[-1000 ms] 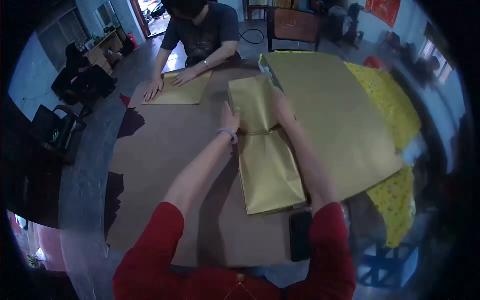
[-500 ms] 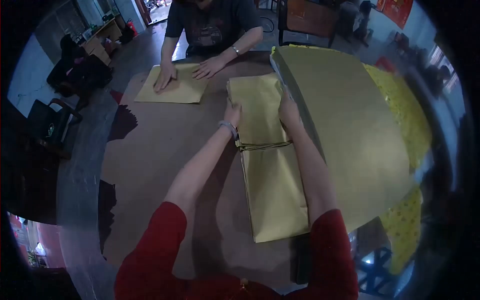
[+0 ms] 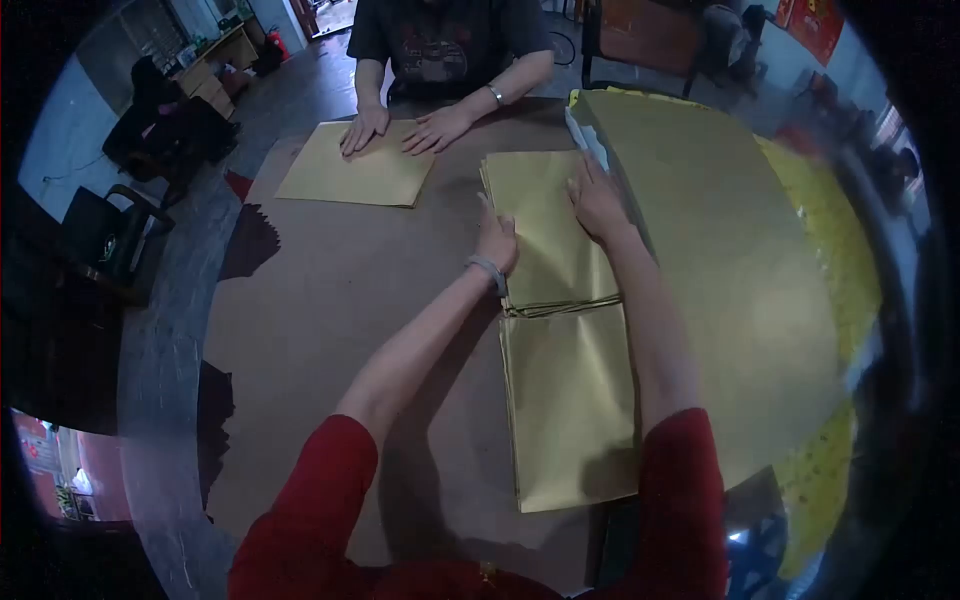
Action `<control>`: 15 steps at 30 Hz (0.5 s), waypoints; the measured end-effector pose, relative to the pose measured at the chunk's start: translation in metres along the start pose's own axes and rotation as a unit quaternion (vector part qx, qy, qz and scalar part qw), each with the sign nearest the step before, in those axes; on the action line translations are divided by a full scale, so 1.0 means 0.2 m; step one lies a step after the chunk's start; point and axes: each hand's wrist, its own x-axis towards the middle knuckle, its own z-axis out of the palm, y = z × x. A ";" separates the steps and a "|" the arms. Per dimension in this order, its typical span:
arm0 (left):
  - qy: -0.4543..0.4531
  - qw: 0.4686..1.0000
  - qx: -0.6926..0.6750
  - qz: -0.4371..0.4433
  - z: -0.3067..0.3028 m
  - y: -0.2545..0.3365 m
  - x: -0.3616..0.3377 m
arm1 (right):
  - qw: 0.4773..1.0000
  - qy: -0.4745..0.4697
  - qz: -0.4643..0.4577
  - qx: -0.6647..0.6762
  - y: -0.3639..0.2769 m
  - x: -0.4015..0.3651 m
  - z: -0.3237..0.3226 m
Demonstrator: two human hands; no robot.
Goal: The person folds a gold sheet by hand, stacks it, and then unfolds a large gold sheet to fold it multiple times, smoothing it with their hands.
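Two stacks of folded gold paper lie end to end on the brown-covered table, a far stack [image 3: 550, 215] and a near stack [image 3: 570, 410]. My left hand [image 3: 497, 240] rests at the left edge of the far stack, its fingers apart. My right hand [image 3: 598, 203] lies over that stack's right edge, fingers stretched forward along it. Both hands touch the far stack; the near stack lies between my forearms, untouched by my hands. The underside of each hand is hidden.
Across the table [image 3: 300, 330] a co-worker's two hands [image 3: 400, 130] press on another gold sheet stack [image 3: 350, 175]. A big pile of large gold sheets [image 3: 720, 280] stands at the right, with yellow patterned cloth [image 3: 825, 230] beyond it. Chairs stand behind.
The view has shifted, so things appear lower and further right. My right hand's fingers now lie more over the far stack, and my left fingers have loosened. The co-worker's hands have moved slightly.
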 end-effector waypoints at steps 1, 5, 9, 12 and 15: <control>0.032 0.998 0.040 0.041 0.02 -0.02 0.00 | 1.000 0.005 -0.003 0.019 0.01 0.01 0.03; 0.058 0.921 0.376 0.079 -0.01 0.09 -0.04 | 0.999 -0.013 0.038 0.007 -0.05 -0.02 -0.02; -0.045 0.838 0.481 0.254 -0.12 0.08 0.08 | 0.995 -0.062 0.056 -0.059 -0.06 -0.01 -0.01; -0.070 0.836 0.496 0.224 -0.13 0.21 0.22 | 0.993 -0.081 0.072 -0.050 -0.08 -0.01 -0.03; -0.093 0.855 0.468 0.204 -0.09 0.26 0.29 | 0.996 -0.052 0.032 -0.065 -0.06 -0.01 0.00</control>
